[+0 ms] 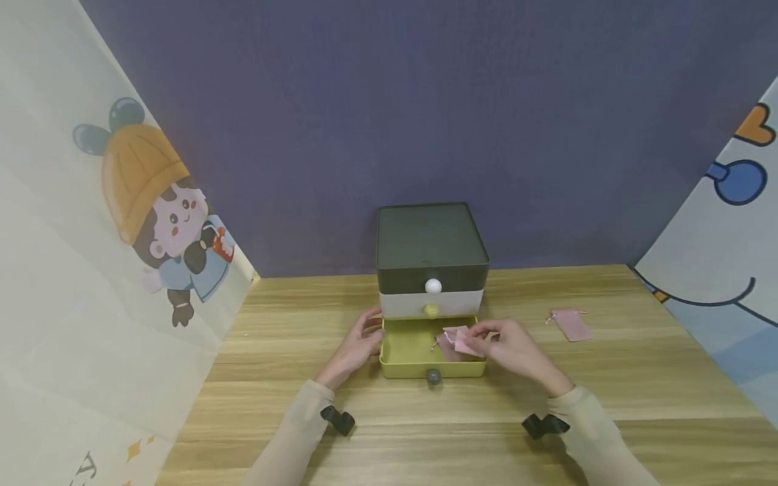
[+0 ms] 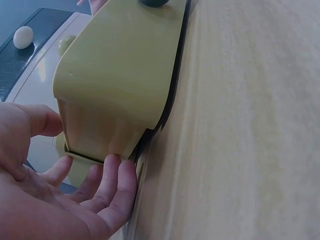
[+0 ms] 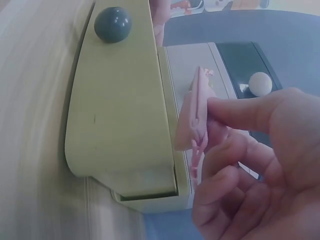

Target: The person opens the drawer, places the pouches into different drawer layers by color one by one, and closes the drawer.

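Observation:
A three-tier drawer box [image 1: 431, 236] has its yellow-green bottom drawer [image 1: 404, 343] pulled out. My right hand [image 1: 510, 347] pinches a pink drawstring pouch [image 1: 467, 341] between thumb and fingers, over the drawer's right part. In the right wrist view this pouch [image 3: 192, 115] shows edge-on, its cord hanging down. Beneath it, a duskier pink pouch [image 1: 446, 348] lies in the drawer, partly covered. My left hand [image 1: 357, 345] rests against the drawer's left side. In the left wrist view its fingertips [image 2: 112, 162] touch the rear of that side, with the thumb near the top edge.
Another pink pouch [image 1: 573, 325] lies on the wooden table [image 1: 292, 331], right of the box. The upper tiers carry a white knob [image 1: 433, 286] and a yellow-green knob [image 1: 431, 310]; a dark knob [image 1: 433, 376] fronts the open drawer. A dark blue panel [image 1: 425, 121] stands behind.

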A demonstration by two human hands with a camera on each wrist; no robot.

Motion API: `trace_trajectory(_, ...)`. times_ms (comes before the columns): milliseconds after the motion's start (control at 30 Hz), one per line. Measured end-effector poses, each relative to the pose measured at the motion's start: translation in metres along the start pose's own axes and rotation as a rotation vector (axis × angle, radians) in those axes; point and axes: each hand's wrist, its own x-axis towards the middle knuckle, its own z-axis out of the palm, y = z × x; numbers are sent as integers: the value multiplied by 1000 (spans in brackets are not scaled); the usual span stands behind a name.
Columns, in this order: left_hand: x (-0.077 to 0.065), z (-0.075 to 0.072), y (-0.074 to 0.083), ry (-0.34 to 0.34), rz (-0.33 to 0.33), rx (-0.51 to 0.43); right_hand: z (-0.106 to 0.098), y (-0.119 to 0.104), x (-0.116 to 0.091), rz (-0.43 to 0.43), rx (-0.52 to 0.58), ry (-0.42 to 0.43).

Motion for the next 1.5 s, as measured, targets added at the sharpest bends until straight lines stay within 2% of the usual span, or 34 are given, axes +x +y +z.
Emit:
trace_trajectory(333, 0, 0, -1, -5, 2, 8, 11, -7, 7, -33, -12, 3)
trace_trajectory(733, 0, 0, 1, -5, -1, 15, 23, -10, 14, -52, -110, 48)
trace_trajectory(1200, -1, -1, 0, 4, 12, 4, 29, -13, 17, -26, -182, 58)
trace_trajectory(1500, -1, 0, -1, 4, 14, -8, 34, -12, 21, -21, -176, 57)
